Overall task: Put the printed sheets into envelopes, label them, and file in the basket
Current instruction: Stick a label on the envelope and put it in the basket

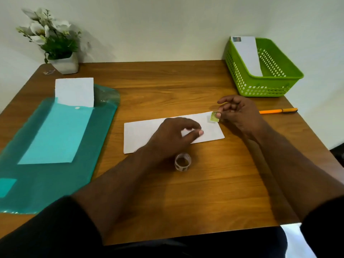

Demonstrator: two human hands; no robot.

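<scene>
Head view: right hand (236,112) apparently pinching stamp (214,117) over envelope (145,133).

The right hand (236,114) pinches a small green stamp-like label (214,117) at the far right corner of the flat white paper envelope (145,133); the left hand (175,135) rests on that envelope.

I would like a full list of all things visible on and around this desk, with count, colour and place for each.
envelope on the desk: one, white, desk centre, under the left hand
stamp: one, green, at that envelope's far right corner
stamp roll: one, pale, near side of the envelope
basket: one, green, far right corner
filed envelope: one, white, stamped, leaning in the basket
pen: one, orange, right edge
folder: one, teal, left side
sheet: one, white, sticking out of the folder
flower pot: one, white, far left corner
desk: one, brown wood
left hand: rests on the envelope
right hand: pinches the stamp
</scene>
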